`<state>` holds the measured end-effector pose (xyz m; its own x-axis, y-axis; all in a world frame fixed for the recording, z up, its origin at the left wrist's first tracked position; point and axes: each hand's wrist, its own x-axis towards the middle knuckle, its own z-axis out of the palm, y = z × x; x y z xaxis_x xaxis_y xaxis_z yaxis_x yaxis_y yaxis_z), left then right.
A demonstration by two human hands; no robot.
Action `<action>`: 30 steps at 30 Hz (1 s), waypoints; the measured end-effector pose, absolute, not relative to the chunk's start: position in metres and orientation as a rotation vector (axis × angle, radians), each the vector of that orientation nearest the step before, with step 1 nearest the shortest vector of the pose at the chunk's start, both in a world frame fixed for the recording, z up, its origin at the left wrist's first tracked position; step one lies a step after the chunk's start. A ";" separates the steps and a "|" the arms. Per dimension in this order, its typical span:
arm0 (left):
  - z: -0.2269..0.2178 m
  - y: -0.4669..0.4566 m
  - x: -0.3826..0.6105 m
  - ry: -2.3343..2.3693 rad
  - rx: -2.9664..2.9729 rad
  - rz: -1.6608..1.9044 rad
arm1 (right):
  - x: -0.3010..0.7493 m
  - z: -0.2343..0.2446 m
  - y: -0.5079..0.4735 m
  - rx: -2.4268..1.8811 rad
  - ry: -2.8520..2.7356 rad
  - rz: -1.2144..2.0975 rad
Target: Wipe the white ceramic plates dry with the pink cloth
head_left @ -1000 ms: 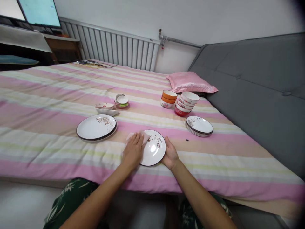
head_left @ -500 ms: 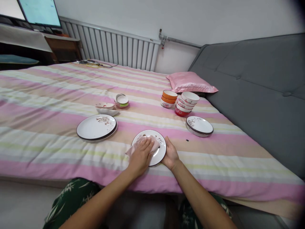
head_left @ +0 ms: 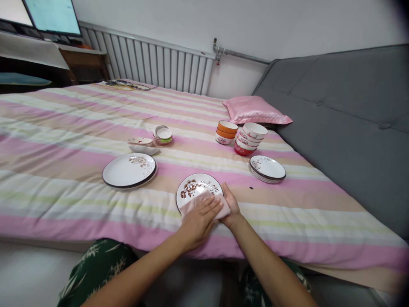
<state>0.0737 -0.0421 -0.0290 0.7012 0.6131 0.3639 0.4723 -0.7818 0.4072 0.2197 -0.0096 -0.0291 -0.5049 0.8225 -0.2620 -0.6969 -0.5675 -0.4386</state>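
A round white plate (head_left: 195, 187) with a dark rim and brown flower pattern rests near the bed's front edge, tilted slightly toward me. My left hand (head_left: 202, 218) presses a pale pink cloth (head_left: 194, 204) onto its lower part, fingers together over the cloth. On the plate's right side, my right hand (head_left: 231, 206) grips the rim, thumb up along the edge; its other fingers are mostly hidden beneath the plate and cloth.
To the left are stacked large oval plates (head_left: 126, 169), boat-shaped dishes (head_left: 143, 148) and small bowls (head_left: 163, 133). At right stand stacked small plates (head_left: 268, 166), orange bowls (head_left: 227, 126) and white-and-red bowls (head_left: 252, 138). A pink pillow (head_left: 255, 110) lies by the grey headboard (head_left: 338, 106).
My left hand has slid the cloth toward me and to the right across the plate, uncovering the brown flower pattern. My right hand keeps its grip on the rim.
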 end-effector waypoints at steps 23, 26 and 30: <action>-0.042 -0.041 0.083 1.025 2.699 0.888 | 0.221 -0.035 -0.008 -0.575 -0.369 2.134; -0.044 -0.037 0.082 1.070 2.694 0.892 | 0.219 -0.033 -0.009 -0.553 -0.384 2.094; -0.045 -0.032 0.080 1.113 2.674 0.884 | 0.216 -0.030 -0.009 -0.540 -0.410 2.034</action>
<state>0.0797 -0.0320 -0.0451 0.5608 0.6798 0.4727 0.6141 -0.7244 0.3134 0.2158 -0.0087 -0.0305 -0.4441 0.8715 -0.2080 -0.7228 -0.4857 -0.4917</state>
